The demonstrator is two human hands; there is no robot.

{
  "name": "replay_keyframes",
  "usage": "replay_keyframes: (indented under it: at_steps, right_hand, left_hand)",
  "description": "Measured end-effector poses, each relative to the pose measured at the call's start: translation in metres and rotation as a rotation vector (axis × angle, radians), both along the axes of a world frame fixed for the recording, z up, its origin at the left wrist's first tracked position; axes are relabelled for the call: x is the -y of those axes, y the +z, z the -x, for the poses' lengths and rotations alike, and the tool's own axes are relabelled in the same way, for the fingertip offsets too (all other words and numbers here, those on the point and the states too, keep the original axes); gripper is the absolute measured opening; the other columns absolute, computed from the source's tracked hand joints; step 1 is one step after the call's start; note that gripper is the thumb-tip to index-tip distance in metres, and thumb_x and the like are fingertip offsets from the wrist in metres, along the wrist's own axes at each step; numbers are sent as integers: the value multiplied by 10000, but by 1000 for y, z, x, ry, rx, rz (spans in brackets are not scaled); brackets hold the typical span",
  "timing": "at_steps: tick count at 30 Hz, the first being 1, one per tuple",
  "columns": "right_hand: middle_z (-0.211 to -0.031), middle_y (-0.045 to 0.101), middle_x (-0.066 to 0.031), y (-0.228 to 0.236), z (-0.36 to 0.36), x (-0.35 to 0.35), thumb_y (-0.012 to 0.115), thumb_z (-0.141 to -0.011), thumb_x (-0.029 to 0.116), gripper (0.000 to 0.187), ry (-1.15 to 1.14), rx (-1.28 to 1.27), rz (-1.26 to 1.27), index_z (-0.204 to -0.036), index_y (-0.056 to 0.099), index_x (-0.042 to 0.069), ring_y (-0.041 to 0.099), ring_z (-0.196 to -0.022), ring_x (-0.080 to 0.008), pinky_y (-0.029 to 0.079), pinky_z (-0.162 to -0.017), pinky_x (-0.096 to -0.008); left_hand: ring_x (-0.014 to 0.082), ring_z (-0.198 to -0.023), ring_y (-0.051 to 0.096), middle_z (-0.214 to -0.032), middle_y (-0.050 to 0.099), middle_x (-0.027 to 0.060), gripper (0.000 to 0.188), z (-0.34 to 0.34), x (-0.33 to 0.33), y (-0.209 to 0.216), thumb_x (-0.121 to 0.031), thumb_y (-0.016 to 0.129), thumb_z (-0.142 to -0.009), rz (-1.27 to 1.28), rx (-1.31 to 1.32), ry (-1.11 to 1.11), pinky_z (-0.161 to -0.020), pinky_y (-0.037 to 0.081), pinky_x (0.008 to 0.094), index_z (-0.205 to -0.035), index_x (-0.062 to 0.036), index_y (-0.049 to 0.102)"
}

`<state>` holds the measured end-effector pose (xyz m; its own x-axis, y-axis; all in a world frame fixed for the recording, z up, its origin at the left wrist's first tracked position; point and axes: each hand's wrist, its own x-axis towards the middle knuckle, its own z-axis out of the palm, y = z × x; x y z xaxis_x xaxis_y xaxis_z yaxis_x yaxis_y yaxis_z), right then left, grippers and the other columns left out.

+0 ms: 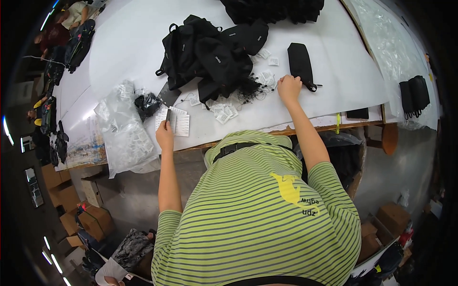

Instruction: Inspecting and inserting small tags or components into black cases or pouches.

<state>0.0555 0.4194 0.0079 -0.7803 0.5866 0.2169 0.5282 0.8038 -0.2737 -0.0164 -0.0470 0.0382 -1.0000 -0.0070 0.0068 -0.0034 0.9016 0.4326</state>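
My left hand (165, 136) is closed on a slim dark object (168, 115), upright over printed white label sheets (182, 125) near the table's front edge. What kind of object it is, I cannot make out. Farther right, my right hand (289, 88) is closed, fingers pressed together, just left of a flat black pouch (299, 61) with a small loop at its near end. Anything inside those fingers is hidden. Between the hands lie small white tags (224, 113) and a tangle of thin black cords (250, 89). Behind them rises a heap of black pouches (205, 50).
Left of my left hand sits a clear plastic bag (125, 136) of white labels, beside a small bag of black bits (147, 105). More black goods (276, 10) are piled at the far edge. Black pouches (414, 95) lie on plastic at right. Cardboard boxes (95, 221) stand lower left.
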Motion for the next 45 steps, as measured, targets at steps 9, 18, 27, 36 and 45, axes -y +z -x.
replay_keyframes:
  at_steps: [9, 18, 27, 36, 45]
  right_hand:
    - [-677, 655, -119, 11, 6, -19, 666, -727, 201, 143, 99, 86, 242, -700, 696, 64, 609, -662, -241, 479, -610, -356]
    - [-836, 660, -56, 119, 0, -13, 558, -876, 147, 120, 108, -558, 1538, -815, 593, 51, 557, -644, -77, 425, -567, -187]
    - [-752, 635, -8, 176, -12, 19, 623, -843, 138, 106, 235, -397, 1388, -899, 621, 48, 352, -507, -3, 273, -455, -155]
    - [-612, 456, 68, 186, -34, 68, 641, -830, 86, 83, 303, -519, 1505, -871, 589, 35, 377, -537, 7, 273, -480, -159]
    - [-612, 466, 81, 210, -51, 116, 667, -802, 78, 60, 487, -317, 1318, -829, 635, 36, 345, -529, -2, 261, -502, -171]
  left_hand:
    - [305, -756, 564, -770, 580, 127, 108, -56, -63, 41, -73, 633, -776, -82, -210, -413, -690, 438, 378, -801, -20, 543]
    - [318, -903, 522, -962, 540, 141, 252, -70, -81, 3, -100, 659, -778, -77, -148, -285, -786, 411, 408, -1001, -54, 552]
    - [320, -899, 560, -1007, 575, 127, 310, -54, -75, 18, -199, 676, -770, -106, -2, -565, -768, 447, 390, -1025, -52, 577]
    - [74, -818, 574, -921, 622, 43, 265, -66, -135, 104, -80, 637, -853, -1095, 268, -168, -727, 453, 201, -1102, 3, 601]
    - [119, -857, 599, -1009, 620, 89, 360, -83, -155, 150, -85, 535, -895, -1863, 983, -99, -770, 488, 245, -1244, -1, 502]
